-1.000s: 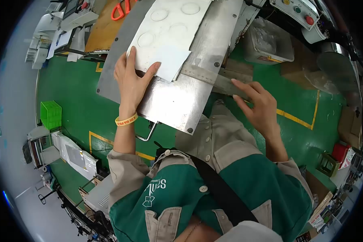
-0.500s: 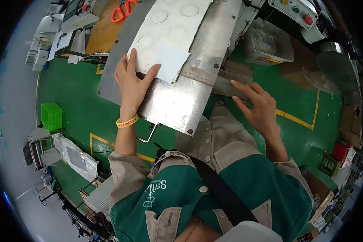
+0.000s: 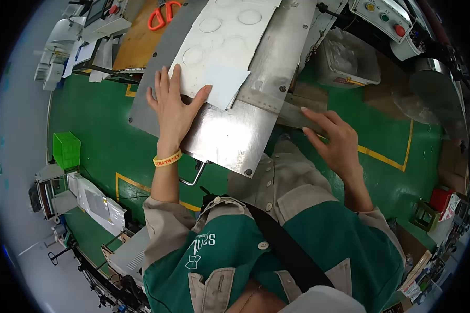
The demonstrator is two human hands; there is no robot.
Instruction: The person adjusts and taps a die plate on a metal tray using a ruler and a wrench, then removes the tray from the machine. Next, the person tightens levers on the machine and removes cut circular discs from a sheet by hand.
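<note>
The left hand, fingers spread, presses down at the near left edge of a long white sheet with round outlines, lying on a flat silver metal plate. A small pale blue sheet overlaps it, right at the thumb tip! Off the plate's right edge, the right hand pinches a long translucent ruler between thumb and forefinger, the far end resting on the plate. Orange-handled scissors sit left of the plate on a brown wooden bench.
</note>
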